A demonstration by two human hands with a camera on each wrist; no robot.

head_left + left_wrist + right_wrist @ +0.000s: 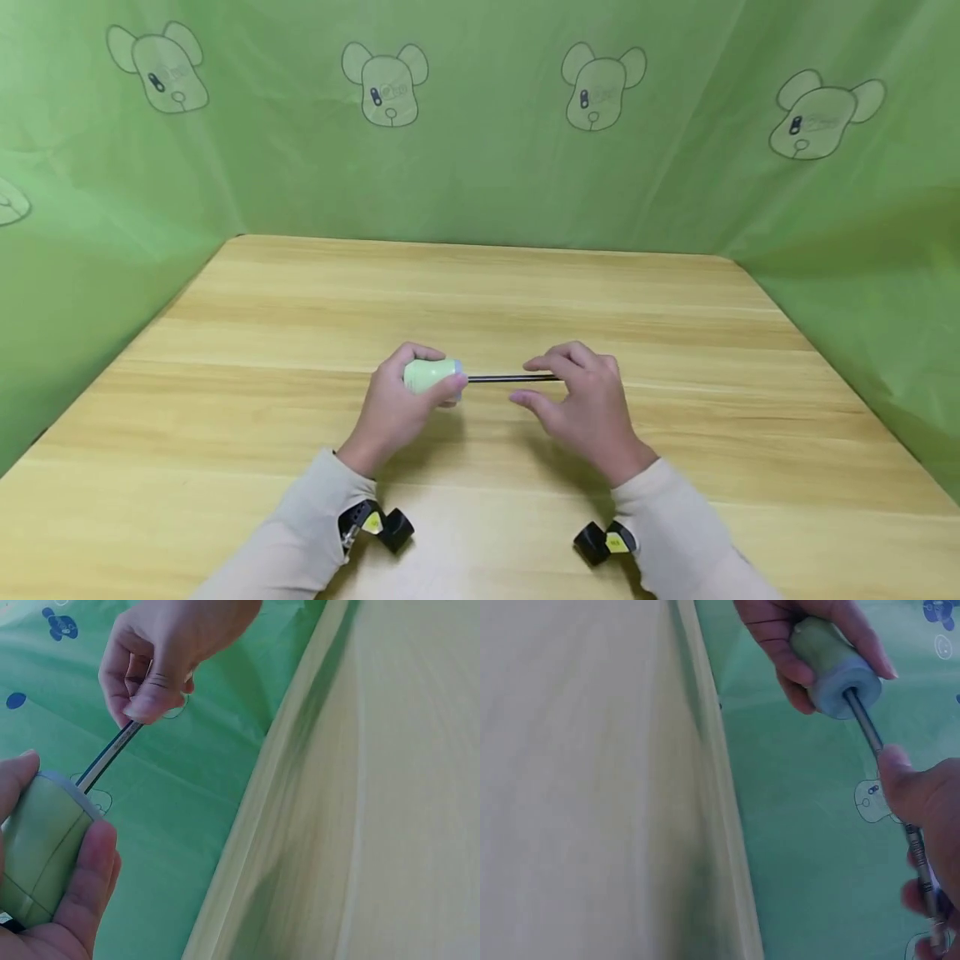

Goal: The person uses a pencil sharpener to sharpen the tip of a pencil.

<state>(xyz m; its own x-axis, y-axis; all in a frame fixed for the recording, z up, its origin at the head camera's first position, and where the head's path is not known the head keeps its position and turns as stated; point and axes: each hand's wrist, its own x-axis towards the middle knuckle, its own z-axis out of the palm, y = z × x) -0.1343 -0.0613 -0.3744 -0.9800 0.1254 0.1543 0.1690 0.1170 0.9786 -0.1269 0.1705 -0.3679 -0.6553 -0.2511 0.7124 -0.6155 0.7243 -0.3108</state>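
A screwdriver (429, 376) with a thick pale green handle, a grey-blue collar and a thin dark shaft is held level above the table. My left hand (393, 408) grips the handle, its thumb near the collar. Around the outer part of the shaft (109, 759) are the curled fingers and thumb of my right hand (592, 408). Rings or notches mark the shaft beyond that thumb in the right wrist view, and the fingers partly hide its tip.
Beneath both hands lies a light wooden table (480, 300). Green curtains (495, 183) with bear-head drawings enclose its back and sides. A black wrist camera (396, 530) sits at the left cuff, and another camera (592, 543) at the right one.
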